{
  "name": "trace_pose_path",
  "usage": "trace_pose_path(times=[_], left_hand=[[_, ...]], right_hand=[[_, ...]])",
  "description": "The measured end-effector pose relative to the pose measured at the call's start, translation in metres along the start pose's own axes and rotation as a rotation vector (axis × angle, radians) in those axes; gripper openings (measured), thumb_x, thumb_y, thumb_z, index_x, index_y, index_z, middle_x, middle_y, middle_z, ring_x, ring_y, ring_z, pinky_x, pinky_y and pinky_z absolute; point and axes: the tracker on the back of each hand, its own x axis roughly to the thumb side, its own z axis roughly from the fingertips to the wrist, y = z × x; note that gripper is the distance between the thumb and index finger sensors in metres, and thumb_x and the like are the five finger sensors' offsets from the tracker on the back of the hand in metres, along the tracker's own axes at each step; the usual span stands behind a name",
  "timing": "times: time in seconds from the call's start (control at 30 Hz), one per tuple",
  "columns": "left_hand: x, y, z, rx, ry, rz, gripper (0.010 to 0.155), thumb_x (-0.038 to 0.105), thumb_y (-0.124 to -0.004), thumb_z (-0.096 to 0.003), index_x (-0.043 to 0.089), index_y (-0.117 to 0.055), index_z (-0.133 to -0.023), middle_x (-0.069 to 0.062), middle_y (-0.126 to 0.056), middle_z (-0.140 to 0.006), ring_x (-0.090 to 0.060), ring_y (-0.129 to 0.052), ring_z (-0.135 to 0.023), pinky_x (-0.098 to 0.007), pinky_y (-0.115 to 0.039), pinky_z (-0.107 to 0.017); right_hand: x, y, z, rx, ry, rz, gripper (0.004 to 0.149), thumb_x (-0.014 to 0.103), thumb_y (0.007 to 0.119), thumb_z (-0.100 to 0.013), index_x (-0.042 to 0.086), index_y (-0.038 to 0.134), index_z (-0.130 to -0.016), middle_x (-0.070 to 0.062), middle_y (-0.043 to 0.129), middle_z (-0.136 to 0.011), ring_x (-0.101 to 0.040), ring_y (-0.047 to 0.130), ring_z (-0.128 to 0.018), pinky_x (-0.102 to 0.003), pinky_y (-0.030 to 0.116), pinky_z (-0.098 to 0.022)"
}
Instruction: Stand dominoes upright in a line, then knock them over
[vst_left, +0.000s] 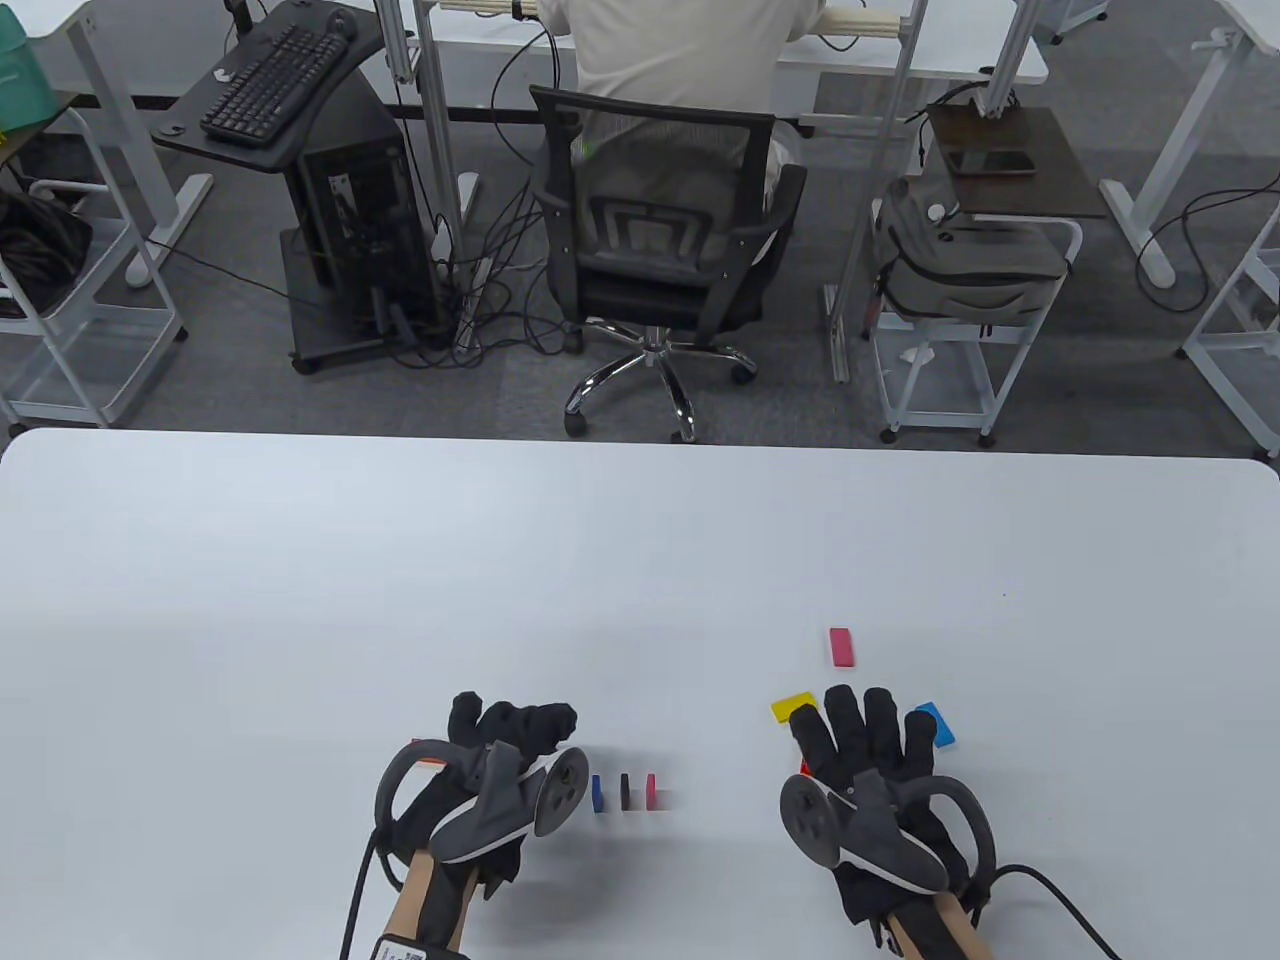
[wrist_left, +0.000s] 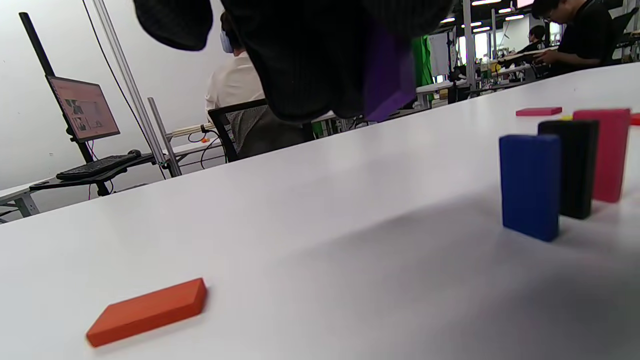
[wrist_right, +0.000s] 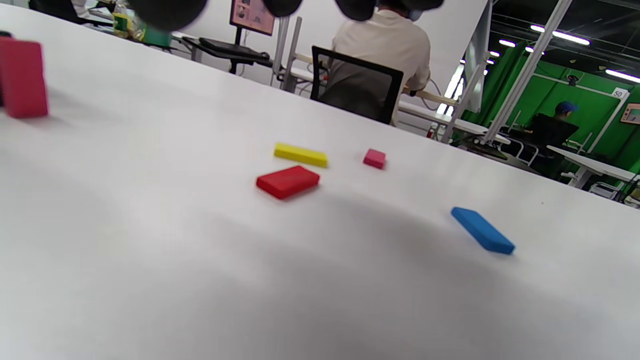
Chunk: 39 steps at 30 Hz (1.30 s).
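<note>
Dominoes stand upright in a short row at lower centre of the table view: dark blue block (vst_left: 598, 793), black block (vst_left: 625, 791), pink block (vst_left: 651, 791). The left hand (vst_left: 505, 745), just left of them, curls round a purple domino (wrist_left: 387, 75). The right hand (vst_left: 868, 745) hovers with fingers straight and spread, holding nothing, over flat yellow (vst_left: 793, 708), red (wrist_right: 288, 181) and light blue (vst_left: 936, 723) pieces.

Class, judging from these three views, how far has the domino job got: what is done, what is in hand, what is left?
Done: three dominoes stand upright in a row, blue, black, pink. In hand: the left hand holds a purple domino. Left: the orange, yellow, red, light blue and second pink domino lie flat; the right hand hovers open above them. No knock-over yet.
</note>
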Motion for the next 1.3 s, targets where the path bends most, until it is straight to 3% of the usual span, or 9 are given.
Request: trace_pose_path(times=[0.17, 0.53, 0.8, 1.3], left_hand=[[-0.002, -0.011, 0.001, -0.015, -0.008, 0.003, 0.046, 0.04, -0.066, -0.0508, 0.043, -0.057, -0.096, 0.014, -0.082, -0.102, -0.007, -0.087, -0.095, -0.055, -0.058, -0.079], [0.003, -0.012, 0.002, -0.008, -0.045, 0.038, 0.042, 0.044, -0.075, -0.0469, 0.048, -0.066, -0.088, 0.018, -0.079, -0.102, -0.006, -0.085, -0.096, -0.056, -0.058, -0.079], [0.014, -0.022, 0.001, -0.011, -0.077, 0.019, 0.065, 0.047, -0.079, -0.0443, 0.045, -0.054, -0.104, 0.024, -0.081, -0.101, 0.0, -0.085, -0.096, -0.054, -0.059, -0.079], [0.02, -0.04, -0.005, -0.034, -0.071, 0.033, 0.067, 0.048, -0.077, -0.0446, 0.043, -0.051, -0.106, 0.024, -0.08, -0.101, 0.001, -0.085, -0.096, -0.053, -0.06, -0.079]], right_hand=[[0.002, -0.001, 0.0, -0.009, -0.009, 0.01, 0.071, 0.049, 0.053, -0.063, 0.015, 0.024, -0.118, -0.028, 0.021, -0.122, -0.062, 0.022, -0.105, -0.076, 0.022, -0.067], [0.004, -0.002, 0.001, 0.007, -0.014, 0.021, 0.07, 0.049, 0.053, -0.063, 0.015, 0.025, -0.118, -0.028, 0.02, -0.122, -0.062, 0.021, -0.105, -0.076, 0.021, -0.067], [0.005, -0.003, 0.001, 0.016, -0.017, 0.029, 0.07, 0.049, 0.053, -0.063, 0.015, 0.025, -0.118, -0.028, 0.02, -0.122, -0.062, 0.021, -0.105, -0.076, 0.021, -0.067], [0.008, -0.004, 0.001, 0.029, -0.031, 0.047, 0.07, 0.049, 0.053, -0.063, 0.015, 0.026, -0.118, -0.028, 0.021, -0.122, -0.062, 0.021, -0.105, -0.076, 0.021, -0.067]])
